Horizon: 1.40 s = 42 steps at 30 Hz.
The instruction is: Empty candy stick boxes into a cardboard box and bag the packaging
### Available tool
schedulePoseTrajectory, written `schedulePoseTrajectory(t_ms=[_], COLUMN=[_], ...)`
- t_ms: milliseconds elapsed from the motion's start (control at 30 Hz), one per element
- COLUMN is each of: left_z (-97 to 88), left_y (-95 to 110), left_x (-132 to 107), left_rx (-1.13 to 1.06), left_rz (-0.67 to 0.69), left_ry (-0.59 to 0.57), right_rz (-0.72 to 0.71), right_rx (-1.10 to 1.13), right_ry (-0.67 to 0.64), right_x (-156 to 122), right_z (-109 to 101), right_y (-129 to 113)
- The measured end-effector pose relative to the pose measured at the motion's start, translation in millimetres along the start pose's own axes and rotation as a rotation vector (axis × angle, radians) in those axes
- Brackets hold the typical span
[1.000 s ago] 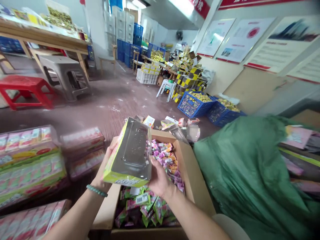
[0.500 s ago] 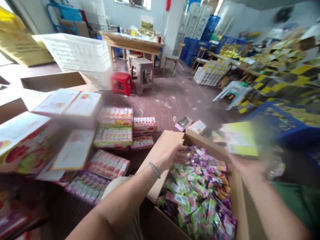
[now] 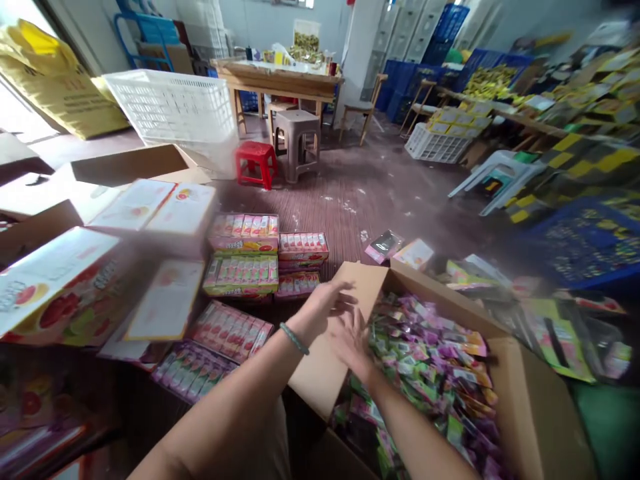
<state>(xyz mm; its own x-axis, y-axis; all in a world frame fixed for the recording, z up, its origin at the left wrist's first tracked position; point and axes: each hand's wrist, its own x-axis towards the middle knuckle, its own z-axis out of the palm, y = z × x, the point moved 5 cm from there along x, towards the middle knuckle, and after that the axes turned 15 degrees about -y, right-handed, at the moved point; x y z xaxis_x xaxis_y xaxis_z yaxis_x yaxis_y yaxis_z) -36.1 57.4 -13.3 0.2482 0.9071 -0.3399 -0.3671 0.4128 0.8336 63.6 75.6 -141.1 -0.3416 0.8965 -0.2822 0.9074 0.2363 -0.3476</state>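
Observation:
A cardboard box (image 3: 520, 387) in front of me is full of small pink, purple and green sachets (image 3: 435, 367). My left hand (image 3: 325, 303), with a green bead bracelet on the wrist, hovers over the box's left flap with fingers stretched out and holds nothing. My right hand (image 3: 353, 340) is just below it, over the box's near left corner, fingers spread and empty. A yellow-green display box (image 3: 555, 333) lies on the floor to the right of the cardboard box, blurred.
Stacked filled display boxes (image 3: 245, 260) and large fruit-printed cartons (image 3: 60, 287) stand at the left. A white basket (image 3: 175, 110), a red stool (image 3: 256, 160), a grey stool (image 3: 297, 137), wooden tables and blue crates (image 3: 585, 243) surround the open floor.
My right hand let go of the yellow-green display box at the right and came back to the cardboard box's left corner. My view turned left. The left hand stayed near the flap.

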Motion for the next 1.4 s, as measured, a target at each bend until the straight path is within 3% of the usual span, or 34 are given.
schedulePoseTrajectory(t_ms=[133, 267, 333, 433, 533, 633, 700, 767, 867, 1000, 1067, 1100, 1167, 1200, 1267, 1333, 1400], left_z=[-63.7, -119.8, -140.5, -168.3, -210.3, -258.8, -281.0, -290.9, -285.8, -258.1, -234.9, -219.4, -180.2, -157.5, -112.7, -72.5, -37.6], left_y=[36.9, 78.6, 107.4, 154.5, 184.9, 194.8, 194.4, 192.8, 194.9, 208.5, 210.4, 207.3, 190.9, 178.0, 144.2, 103.9, 66.8], left_x=[-10.8, -13.4, -6.7, 12.4, 37.4, 58.4, 68.0, 73.5, 73.5, 61.1, 51.9, 47.3, 37.5, 31.9, 18.8, 4.1, -10.8], left_rx=[0.165, 0.945, 1.240, 1.711, 2.089, 2.094, 2.035, 2.021, 2.056, 1.907, 1.696, 1.534, 1.106, 0.868, 0.453, 0.161, -0.031], left_rz=[0.196, 0.132, 0.105, 0.045, -0.222, -0.466, -0.503, -0.466, -0.347, -0.191, -0.078, 0.012, 0.200, 0.268, 0.276, 0.161, 0.062], left_ry=[0.189, 0.510, 0.597, 0.593, 0.506, 0.458, 0.466, 0.463, 0.424, 0.476, 0.467, 0.408, 0.182, 0.047, -0.151, -0.236, -0.279], right_rz=[0.063, 0.013, 0.001, 0.006, 0.003, -0.015, -0.007, 0.011, 0.031, 0.059, 0.069, 0.067, 0.047, 0.034, 0.037, 0.064, 0.262], right_rx=[-0.241, -0.287, -0.301, -0.312, -0.332, -0.348, -0.350, -0.345, -0.324, -0.307, -0.304, -0.308, -0.368, -0.476, -0.993, -1.602, -2.387], right_ry=[0.008, 0.074, 0.106, 0.150, 0.176, 0.199, 0.201, 0.193, 0.157, 0.102, 0.104, 0.120, 0.220, 0.315, 0.577, 0.778, 0.856], right_x=[-6.4, -10.6, -10.9, -9.3, -6.8, -5.1, -3.8, -2.1, 0.8, 3.4, 3.3, 2.8, -0.1, -3.2, -13.7, -25.6, -36.4], right_z=[15.7, 10.7, 10.7, 15.4, 21.7, 26.4, 29.2, 31.8, 34.2, 33.4, 31.5, 30.0, 22.8, 16.3, 0.9, -13.1, -29.5], right_y=[-8.8, -8.3, -8.4, -6.4, -2.4, 0.8, 2.6, 4.1, 5.5, 6.1, 5.1, 3.7, -2.0, -7.2, -23.9, -36.2, -31.3])
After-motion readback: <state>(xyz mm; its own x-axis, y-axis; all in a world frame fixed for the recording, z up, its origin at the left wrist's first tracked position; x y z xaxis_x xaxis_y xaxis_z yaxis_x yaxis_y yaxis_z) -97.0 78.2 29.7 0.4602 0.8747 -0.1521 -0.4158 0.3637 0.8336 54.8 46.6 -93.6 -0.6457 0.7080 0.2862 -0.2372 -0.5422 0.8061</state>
